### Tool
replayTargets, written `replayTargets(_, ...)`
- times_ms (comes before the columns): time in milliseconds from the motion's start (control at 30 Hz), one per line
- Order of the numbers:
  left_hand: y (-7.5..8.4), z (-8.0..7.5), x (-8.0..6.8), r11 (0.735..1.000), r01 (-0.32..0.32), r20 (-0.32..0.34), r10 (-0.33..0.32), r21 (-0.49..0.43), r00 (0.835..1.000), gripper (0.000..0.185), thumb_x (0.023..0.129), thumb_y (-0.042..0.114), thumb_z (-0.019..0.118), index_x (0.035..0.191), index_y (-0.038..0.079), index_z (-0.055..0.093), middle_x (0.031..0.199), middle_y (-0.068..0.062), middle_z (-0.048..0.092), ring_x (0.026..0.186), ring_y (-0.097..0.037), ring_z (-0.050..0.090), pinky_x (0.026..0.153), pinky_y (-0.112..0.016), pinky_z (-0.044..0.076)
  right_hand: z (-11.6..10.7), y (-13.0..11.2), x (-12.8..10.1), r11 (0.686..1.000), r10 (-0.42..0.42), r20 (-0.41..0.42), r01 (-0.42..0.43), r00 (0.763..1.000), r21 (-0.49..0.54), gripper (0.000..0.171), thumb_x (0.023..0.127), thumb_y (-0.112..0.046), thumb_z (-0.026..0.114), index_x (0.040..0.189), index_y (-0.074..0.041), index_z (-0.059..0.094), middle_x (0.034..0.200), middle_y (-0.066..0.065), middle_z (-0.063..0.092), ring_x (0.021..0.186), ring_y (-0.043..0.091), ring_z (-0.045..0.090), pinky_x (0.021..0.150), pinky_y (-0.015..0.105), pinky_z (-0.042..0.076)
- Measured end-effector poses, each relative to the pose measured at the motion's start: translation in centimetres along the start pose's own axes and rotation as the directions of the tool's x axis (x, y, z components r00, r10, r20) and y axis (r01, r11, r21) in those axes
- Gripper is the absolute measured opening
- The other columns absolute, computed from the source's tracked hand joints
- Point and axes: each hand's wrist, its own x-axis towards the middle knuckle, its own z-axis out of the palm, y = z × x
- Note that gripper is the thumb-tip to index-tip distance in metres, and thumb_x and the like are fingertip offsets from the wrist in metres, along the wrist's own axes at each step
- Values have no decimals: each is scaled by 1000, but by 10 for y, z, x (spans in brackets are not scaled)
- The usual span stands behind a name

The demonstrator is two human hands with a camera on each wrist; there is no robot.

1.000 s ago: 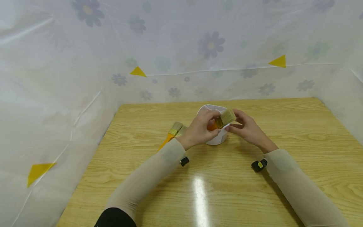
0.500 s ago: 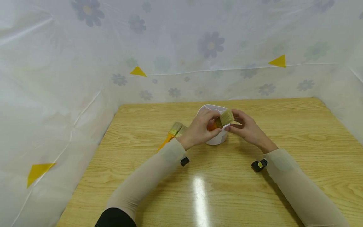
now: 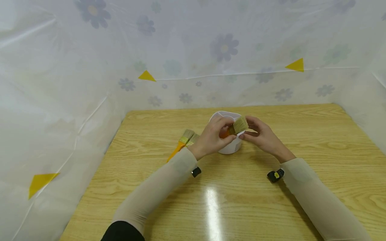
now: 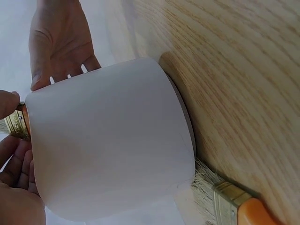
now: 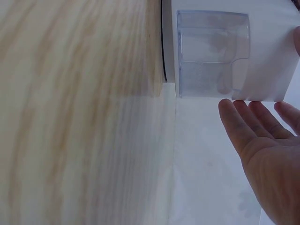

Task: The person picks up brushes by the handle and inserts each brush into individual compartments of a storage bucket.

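Observation:
A white desk organizer with divided compartments stands on the table, with a clear drawer in its side. My left hand pinches a paintbrush near its metal ferrule, over the organizer's rim. The bristles point up and to the right, and the orange handle runs down behind my fingers, its lower end hidden. My right hand holds the organizer's right side, thumb near the rim and fingertips against the wall. Two more paintbrushes lie left of the organizer, partly covered by my left wrist.
The wooden table reaches back to a flowered plastic sheet, which also hangs at the left and right. Yellow triangular markers are stuck on the sheet. Black wrist cameras hang below both wrists.
The paintbrush in my left hand has shifted slightly left and turned a little. My right hand's upper fingers have edged slightly left; the organizer stays in place.

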Motion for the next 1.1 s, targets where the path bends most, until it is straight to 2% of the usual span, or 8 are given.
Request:
replayTargets(233,0,0,1,1000,-16,7,16,4,1000,36,85,16,71,116,6,57,114,-4,56,96,-16,48,85,-23,40,-1,0,0,1000,9,-4,-9,1000,-3,66,90,-17,66,147,-20,34,141,5,42,129,28,43,95,26,46)
replayTargets(500,0,-2,1,1000,-3,33,3,11,999,36,85,15,70,118,5,57,116,-5,55,99,-16,48,87,-22,40,-1,-1,-1,1000,16,-6,-16,1000,-5,67,90,-17,66,148,-20,32,142,6,41,129,28,43,97,31,45)
replayTargets(800,1,-1,-1,1000,19,21,-19,21,1000,39,84,15,72,119,3,59,119,-7,55,105,-18,50,91,-20,40,0,-1,-1,1000,19,-6,-19,1000,-15,69,90,-16,67,149,-18,31,143,7,40,129,29,42,99,41,43)
replayTargets(1100,5,-3,0,1000,25,14,-25,7,1000,41,84,15,72,121,2,59,118,-8,55,106,-18,49,92,-20,40,0,0,0,1000,13,-11,-13,1000,-4,67,90,-17,67,148,-18,32,142,6,41,131,27,41,101,43,41)
